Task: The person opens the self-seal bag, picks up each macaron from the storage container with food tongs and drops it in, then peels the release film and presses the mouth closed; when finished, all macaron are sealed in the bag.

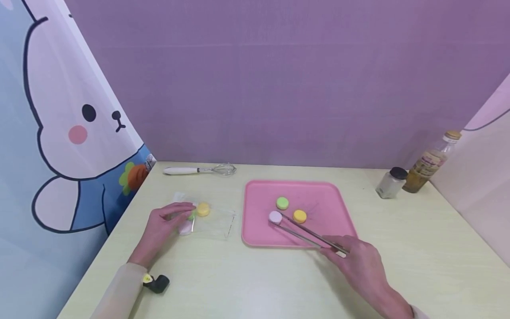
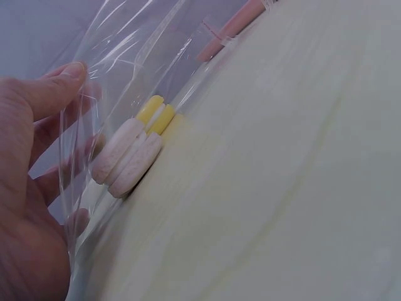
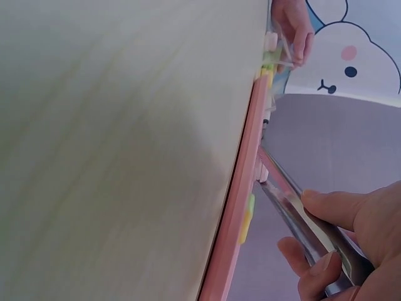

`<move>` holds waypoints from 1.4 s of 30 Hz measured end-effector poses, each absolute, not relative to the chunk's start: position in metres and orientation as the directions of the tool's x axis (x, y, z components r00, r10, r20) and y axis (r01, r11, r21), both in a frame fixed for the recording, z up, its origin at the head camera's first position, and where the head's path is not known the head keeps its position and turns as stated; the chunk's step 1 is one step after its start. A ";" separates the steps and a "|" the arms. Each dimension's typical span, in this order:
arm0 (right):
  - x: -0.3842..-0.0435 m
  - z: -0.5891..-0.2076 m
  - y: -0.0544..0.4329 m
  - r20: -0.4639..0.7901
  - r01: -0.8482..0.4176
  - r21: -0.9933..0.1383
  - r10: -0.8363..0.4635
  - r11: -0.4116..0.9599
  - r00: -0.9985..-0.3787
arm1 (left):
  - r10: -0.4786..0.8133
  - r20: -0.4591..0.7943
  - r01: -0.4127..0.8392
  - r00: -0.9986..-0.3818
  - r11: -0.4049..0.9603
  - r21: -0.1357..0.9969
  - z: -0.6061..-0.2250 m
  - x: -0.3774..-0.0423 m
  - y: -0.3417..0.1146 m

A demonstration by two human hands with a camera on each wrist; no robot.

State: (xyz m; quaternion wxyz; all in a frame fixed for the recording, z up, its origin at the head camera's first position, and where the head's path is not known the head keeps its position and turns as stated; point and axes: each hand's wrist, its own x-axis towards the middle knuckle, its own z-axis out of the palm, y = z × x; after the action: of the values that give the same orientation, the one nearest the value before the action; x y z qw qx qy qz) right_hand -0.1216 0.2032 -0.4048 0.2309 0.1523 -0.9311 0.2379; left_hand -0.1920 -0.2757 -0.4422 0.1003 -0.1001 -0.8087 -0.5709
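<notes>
The lilac macaron (image 1: pixel 275 217) lies on the pink tray (image 1: pixel 253 212), between the two tips of the metal tongs (image 1: pixel 308 230). On the near side, the right hand (image 1: pixel 357 262) comes in slantwise from the lower right, and its grip pinches the tongs at their rear part. The left hand (image 1: pixel 159 228) reaches forward, with thumb and fingers on opposite sides of the clear bag (image 1: pixel 219 223), so its grip holds the plastic. Three more macarons (image 1: pixel 203 209) seem to lie in this bag. I judge that the step in hand is taking the lilac macaron; whether the tips already squeeze it, I cannot tell. The next move calls, I think, for soft and even pressure. Just to its right is a yellow macaron (image 1: pixel 299 216); a little farther, a green macaron (image 1: pixel 282 203). A whisk (image 1: pixel 195 170) lies at the back of the bench (image 1: pixel 247 283).
</notes>
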 end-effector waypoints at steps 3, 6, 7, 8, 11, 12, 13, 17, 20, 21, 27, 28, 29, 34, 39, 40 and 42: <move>-0.121 -0.403 0.201 0.501 -0.401 -0.385 -0.176 0.832 -0.847 | 0.052 0.285 0.286 -0.957 0.327 0.901 -0.443 -0.192 -0.276; -0.120 -0.401 0.197 0.507 -0.417 -0.390 -0.187 0.821 -0.842 | 0.053 0.293 0.293 -0.955 0.328 0.898 -0.444 -0.193 -0.277; -0.120 -0.400 0.195 0.511 -0.426 -0.390 -0.193 0.816 -0.837 | 0.053 0.293 0.293 -0.955 0.329 0.898 -0.444 -0.194 -0.277; -0.120 -0.399 0.193 0.510 -0.431 -0.392 -0.198 0.813 -0.837 | 0.053 0.291 0.292 -0.955 0.331 0.897 -0.444 -0.194 -0.277; -0.119 -0.396 0.186 0.508 -0.455 -0.395 -0.223 0.798 -0.832 | 0.047 0.279 0.279 -0.959 0.334 0.900 -0.444 -0.194 -0.277; -0.119 -0.395 0.183 0.508 -0.464 -0.400 -0.230 0.791 -0.830 | 0.046 0.275 0.274 -0.960 0.336 0.901 -0.444 -0.194 -0.277; -0.119 -0.394 0.180 0.510 -0.476 -0.403 -0.240 0.781 -0.826 | 0.044 0.272 0.270 -0.961 0.338 0.901 -0.444 -0.194 -0.277; -0.120 -0.392 0.168 0.544 -0.532 -0.390 -0.278 0.751 -0.792 | 0.034 0.259 0.255 -0.965 0.341 0.905 -0.444 -0.193 -0.277; -0.121 -0.392 0.160 0.565 -0.557 -0.368 -0.297 0.745 -0.770 | 0.039 0.251 0.249 -0.967 0.341 0.906 -0.445 -0.194 -0.278; -0.122 -0.392 0.157 0.566 -0.561 -0.364 -0.302 0.743 -0.767 | 0.040 0.249 0.248 -0.968 0.342 0.907 -0.446 -0.194 -0.278; -0.128 -0.394 0.139 0.564 -0.594 -0.350 -0.343 0.725 -0.751 | 0.042 0.244 0.244 -0.969 0.335 0.910 -0.447 -0.196 -0.279; -0.130 -0.394 0.137 0.563 -0.597 -0.348 -0.349 0.723 -0.750 | 0.044 0.244 0.244 -0.969 0.335 0.910 -0.447 -0.196 -0.278; -0.132 -0.395 0.134 0.562 -0.601 -0.342 -0.355 0.722 -0.747 | 0.044 0.244 0.244 -0.969 0.333 0.911 -0.447 -0.195 -0.278; -0.142 -0.398 0.119 0.545 -0.614 -0.347 -0.381 0.709 -0.747 | 0.044 0.241 0.242 -0.969 0.330 0.912 -0.445 -0.194 -0.277; -0.150 -0.399 0.103 0.486 -0.601 -0.392 -0.399 0.696 -0.778 | 0.045 0.242 0.242 -0.969 0.338 0.910 -0.444 -0.194 -0.277; -0.152 -0.399 0.100 0.473 -0.597 -0.399 -0.401 0.696 -0.784 | 0.044 0.241 0.241 -0.970 0.339 0.909 -0.444 -0.194 -0.277; -0.155 -0.399 0.093 0.455 -0.589 -0.412 -0.404 0.695 -0.794 | 0.043 0.239 0.239 -0.970 0.341 0.909 -0.444 -0.194 -0.277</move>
State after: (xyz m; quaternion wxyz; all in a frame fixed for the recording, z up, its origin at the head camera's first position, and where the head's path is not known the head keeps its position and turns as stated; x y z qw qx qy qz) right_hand -0.1546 0.0933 -0.3991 0.1669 0.2743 -0.9053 0.2780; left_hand -0.1942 -0.2774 -0.4435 0.0865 -0.0864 -0.8141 -0.5677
